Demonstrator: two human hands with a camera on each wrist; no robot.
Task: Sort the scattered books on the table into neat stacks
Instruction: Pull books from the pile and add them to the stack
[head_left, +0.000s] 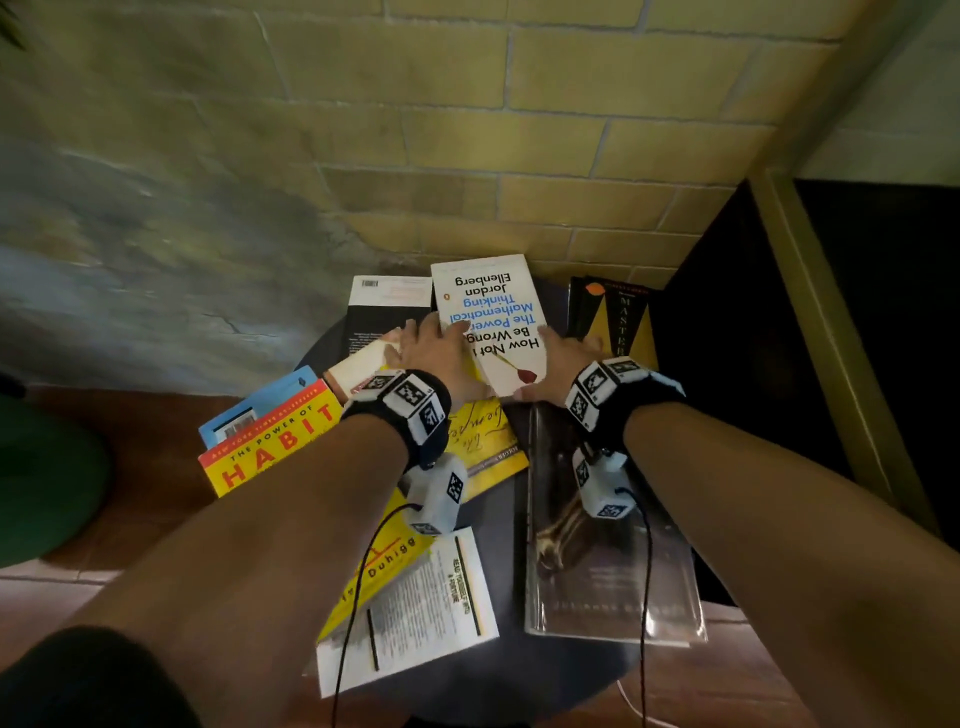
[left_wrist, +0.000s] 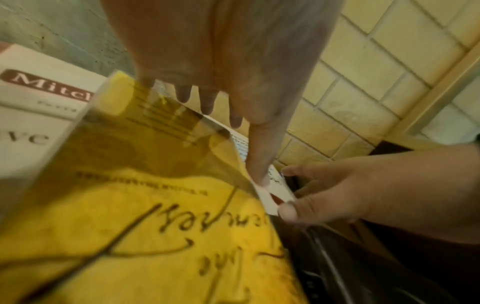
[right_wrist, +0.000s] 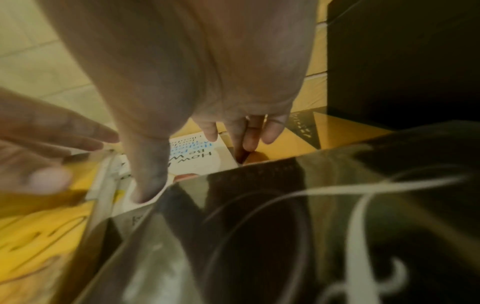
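Note:
A white book "How Not to Be Wrong" (head_left: 493, 322) lies at the back of a small round dark table (head_left: 498, 680), on top of other books. My left hand (head_left: 436, 343) lies flat at its left edge, thumb (left_wrist: 259, 174) on the cover, fingers straight over a black book (head_left: 384, 306). My right hand (head_left: 566, 358) holds the white book's (right_wrist: 197, 160) near right corner, thumb (right_wrist: 148, 185) at the near edge and fingers down its right side. A yellow script-titled book (left_wrist: 155, 236) lies beneath my left wrist. A dark glossy book (right_wrist: 259, 236) lies beneath my right wrist.
"The Power of Habit" (head_left: 270, 441) overhangs the table's left edge on a blue book (head_left: 260, 400). A cream book (head_left: 358, 366), a black-and-gold "Mastery" (head_left: 618, 317) and a white-backed book (head_left: 415, 608) also lie scattered. A brick wall (head_left: 519, 130) stands behind, a dark cabinet (head_left: 779, 312) at right.

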